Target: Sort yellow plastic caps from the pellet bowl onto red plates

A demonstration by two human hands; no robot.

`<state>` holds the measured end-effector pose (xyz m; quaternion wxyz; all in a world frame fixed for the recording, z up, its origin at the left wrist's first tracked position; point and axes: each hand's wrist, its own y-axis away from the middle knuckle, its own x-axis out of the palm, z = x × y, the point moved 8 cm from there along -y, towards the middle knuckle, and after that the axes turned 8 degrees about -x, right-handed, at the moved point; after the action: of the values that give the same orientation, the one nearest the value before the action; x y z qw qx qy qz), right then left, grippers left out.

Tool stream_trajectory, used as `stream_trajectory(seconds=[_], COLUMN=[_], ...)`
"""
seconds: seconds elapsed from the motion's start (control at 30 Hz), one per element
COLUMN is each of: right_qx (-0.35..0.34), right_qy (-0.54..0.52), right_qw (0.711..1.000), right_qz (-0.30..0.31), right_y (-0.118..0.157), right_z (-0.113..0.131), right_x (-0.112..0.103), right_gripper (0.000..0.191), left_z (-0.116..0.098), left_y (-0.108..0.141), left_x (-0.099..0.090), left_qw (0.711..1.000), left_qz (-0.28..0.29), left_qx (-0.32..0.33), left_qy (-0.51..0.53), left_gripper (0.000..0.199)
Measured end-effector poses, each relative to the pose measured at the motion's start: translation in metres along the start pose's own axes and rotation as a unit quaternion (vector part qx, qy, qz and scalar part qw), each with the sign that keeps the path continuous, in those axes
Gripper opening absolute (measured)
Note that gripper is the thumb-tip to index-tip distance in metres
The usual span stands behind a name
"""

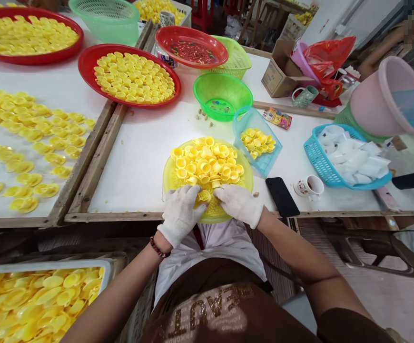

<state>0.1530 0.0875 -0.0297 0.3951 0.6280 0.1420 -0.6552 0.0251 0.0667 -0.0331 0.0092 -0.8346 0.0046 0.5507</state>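
A yellow-green plastic basket (170, 183) sits at the table's near edge, heaped with small yellow cup-shaped pieces (207, 164). Both my hands wear white cloth gloves and meet over the basket's near side. Together, my left hand (180, 212) and my right hand (240, 204) pinch one yellow cup piece (204, 196) between their fingertips. A bead bracelet circles my left wrist.
A light blue scoop (264, 162) with yellow pieces lies right of the basket. A black phone (281, 196) and a small mug (310, 186) sit near the table edge. Red trays (85, 66) of yellow pieces, green baskets (222, 95), a teal basket (316, 159) of white items and a crate (105, 269) of yellow pieces surround me.
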Motion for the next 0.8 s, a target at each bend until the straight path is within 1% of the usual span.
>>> stream_trajectory(seconds=[0.07, 0.1, 0.17, 0.27, 0.33, 0.4, 0.47, 0.53, 0.57, 0.63, 0.7, 0.77, 0.8], right_qx=[-0.015, -0.024, -0.054, -0.117, -0.138, -0.125, -0.085, -0.049, -0.036, -0.02, -0.004, 0.01, 0.013], right_qy=[-0.009, -0.019, -0.055, -0.115, -0.121, -0.093, -0.045, -0.004, 0.008, 0.018, 0.027, 0.054, 0.069], right_qw=[1.0, 0.999, 0.994, 0.971, 0.962, 0.968, 0.982, 0.991, 0.993, 0.992, 0.988, 0.983, 0.981], right_qz=[-0.01, -0.027, -0.084, -0.174, -0.204, -0.198, -0.165, -0.123, -0.112, -0.12, -0.153, -0.177, -0.183], right_y=[-0.001, -0.001, 0.001, 0.004, 0.004, 0.004, 0.005, 0.009, 0.011, 0.01, 0.003, -0.011, -0.018], right_z=[-0.001, -0.002, 0.0, 0.01, 0.015, 0.015, 0.01, 0.003, 0.001, 0.0, 0.001, 0.002, 0.003], right_x=[-0.001, -0.004, -0.016, -0.036, -0.043, -0.042, -0.035, -0.028, -0.026, -0.027, -0.03, -0.031, -0.03], right_gripper=[0.021, 0.021, 0.017, 0.015, 0.013, 0.013, 0.013, 0.011, 0.011, 0.014, 0.02, 0.023, 0.024], left_z=[-0.001, -0.001, 0.0, -0.003, -0.004, -0.003, -0.001, -0.001, -0.002, -0.003, -0.004, -0.005, -0.004], left_y=[0.002, 0.003, 0.004, 0.005, 0.006, 0.007, 0.008, 0.01, 0.011, 0.012, 0.013, 0.013, 0.012], left_x=[-0.002, -0.003, -0.005, -0.006, -0.007, -0.008, -0.011, -0.013, -0.013, -0.015, -0.016, -0.017, -0.018], left_qw=[0.999, 0.998, 0.996, 0.995, 0.993, 0.99, 0.986, 0.98, 0.977, 0.973, 0.973, 0.98, 0.985], left_qz=[-0.034, -0.047, -0.065, -0.072, -0.076, -0.087, -0.103, -0.122, -0.132, -0.149, -0.155, -0.136, -0.119], left_qx=[0.01, 0.014, 0.02, 0.036, 0.045, 0.049, 0.06, 0.086, 0.102, 0.126, 0.136, 0.126, 0.109], left_qy=[0.017, 0.029, 0.051, 0.066, 0.075, 0.095, 0.118, 0.129, 0.13, 0.122, 0.104, 0.076, 0.06], left_gripper=[0.025, 0.023, 0.022, 0.021, 0.02, 0.022, 0.025, 0.024, 0.023, 0.019, 0.02, 0.021, 0.022])
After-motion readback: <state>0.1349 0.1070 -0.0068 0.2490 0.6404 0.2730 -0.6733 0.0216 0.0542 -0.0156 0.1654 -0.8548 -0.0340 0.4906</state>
